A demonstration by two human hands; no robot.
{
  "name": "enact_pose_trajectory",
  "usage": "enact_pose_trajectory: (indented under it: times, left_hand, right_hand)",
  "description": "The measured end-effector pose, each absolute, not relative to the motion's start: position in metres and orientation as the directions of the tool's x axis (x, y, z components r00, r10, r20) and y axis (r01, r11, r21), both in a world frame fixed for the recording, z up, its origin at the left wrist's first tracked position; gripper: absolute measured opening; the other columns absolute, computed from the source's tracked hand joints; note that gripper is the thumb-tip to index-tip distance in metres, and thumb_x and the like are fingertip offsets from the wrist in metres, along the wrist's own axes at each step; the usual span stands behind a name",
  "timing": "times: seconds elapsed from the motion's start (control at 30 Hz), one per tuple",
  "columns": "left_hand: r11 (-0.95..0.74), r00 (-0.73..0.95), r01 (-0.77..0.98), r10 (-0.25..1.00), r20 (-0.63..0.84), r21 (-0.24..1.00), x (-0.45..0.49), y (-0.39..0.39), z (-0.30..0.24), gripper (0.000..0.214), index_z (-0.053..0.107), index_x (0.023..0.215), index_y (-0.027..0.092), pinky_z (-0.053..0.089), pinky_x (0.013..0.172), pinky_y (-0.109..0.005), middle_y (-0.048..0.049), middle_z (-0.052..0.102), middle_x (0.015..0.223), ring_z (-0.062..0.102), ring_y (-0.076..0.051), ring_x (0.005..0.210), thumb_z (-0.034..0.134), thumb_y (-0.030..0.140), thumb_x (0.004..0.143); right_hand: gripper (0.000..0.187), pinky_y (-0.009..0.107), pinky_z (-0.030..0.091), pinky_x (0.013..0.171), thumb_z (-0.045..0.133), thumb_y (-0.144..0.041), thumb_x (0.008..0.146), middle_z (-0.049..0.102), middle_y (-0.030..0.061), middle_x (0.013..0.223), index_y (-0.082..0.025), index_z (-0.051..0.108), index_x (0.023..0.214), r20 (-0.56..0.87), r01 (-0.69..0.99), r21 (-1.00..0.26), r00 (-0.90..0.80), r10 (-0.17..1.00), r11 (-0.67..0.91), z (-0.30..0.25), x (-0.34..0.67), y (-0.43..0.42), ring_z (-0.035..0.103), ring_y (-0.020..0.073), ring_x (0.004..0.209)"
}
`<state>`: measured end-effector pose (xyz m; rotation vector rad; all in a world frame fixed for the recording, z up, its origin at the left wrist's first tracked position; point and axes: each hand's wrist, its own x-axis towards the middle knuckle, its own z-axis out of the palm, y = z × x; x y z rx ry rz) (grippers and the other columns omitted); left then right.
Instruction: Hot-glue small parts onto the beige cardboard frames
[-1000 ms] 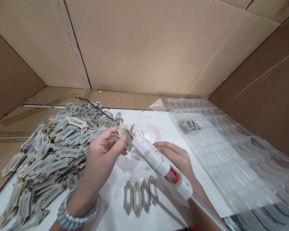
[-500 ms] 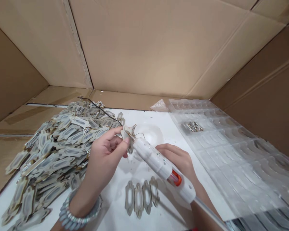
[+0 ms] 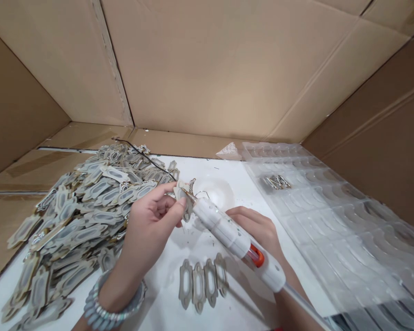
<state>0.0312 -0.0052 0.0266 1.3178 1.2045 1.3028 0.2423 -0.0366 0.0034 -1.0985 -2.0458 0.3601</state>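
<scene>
Between the thumb and fingers of my left hand (image 3: pixel 155 225) is a small ornate frame-shaped plaque (image 3: pixel 182 195), pale grey-beige. My right hand (image 3: pixel 253 225) grips a white hot glue gun (image 3: pixel 224 227) with an orange-red part at its rear. Its metal nozzle points up and left, right at the plaque's face; whether it touches cannot be made out. The fingers on the handle are partly hidden behind the gun's body. Below the hands, several similar plaques (image 3: pixel 199 287) lie side by side in a short row on the white surface (image 3: pixel 162 294).
A large heap of the same plaques (image 3: pixel 93 220) covers the left, with a thin dark rod (image 3: pixel 148 158) slanting over it. Clear plastic moulded trays (image 3: pixel 317 202) line the right, small metal pieces (image 3: pixel 278 182) on one. Cardboard walls (image 3: pixel 207 69) surround the back and sides.
The glue gun and my right hand have shifted slightly right and down, the nozzle drawing a little across the plaque. My left hand stays almost still.
</scene>
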Motion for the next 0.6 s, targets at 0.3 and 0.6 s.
enact_pose_trajectory:
  times: [0.3,0.6]
  left_hand:
    - [-0.126,-0.042,0.07,0.991,0.129,0.99,0.0325,-0.005,0.0288,0.026,0.068,0.095,0.018,0.04,0.046,-0.016,0.0068,0.051,0.048,0.047,-0.008,0.045,0.066,0.034,0.076]
    - [-0.133,-0.051,0.083,0.989,0.138,0.988,0.0314,-0.0045,0.0266,0.027,0.068,0.096,0.017,0.039,0.045,-0.017,0.0065,0.051,0.048,0.047,-0.008,0.044,0.066,0.033,0.075]
  right_hand:
    - [0.016,0.026,0.038,0.062,0.051,-0.008,0.086,0.068,0.0002,0.089,-0.02,0.06,0.084,0.523,0.584,-0.535,-0.34,0.782,0.611,-0.0006,0.2431,-0.033,0.061,0.0114,0.07]
    - [0.018,0.025,0.041,0.059,0.047,-0.013,0.089,0.069,0.0029,0.083,-0.019,0.061,0.08,0.532,0.597,-0.523,-0.329,0.78,0.608,0.0063,0.241,-0.0348,0.063,0.0127,0.067]
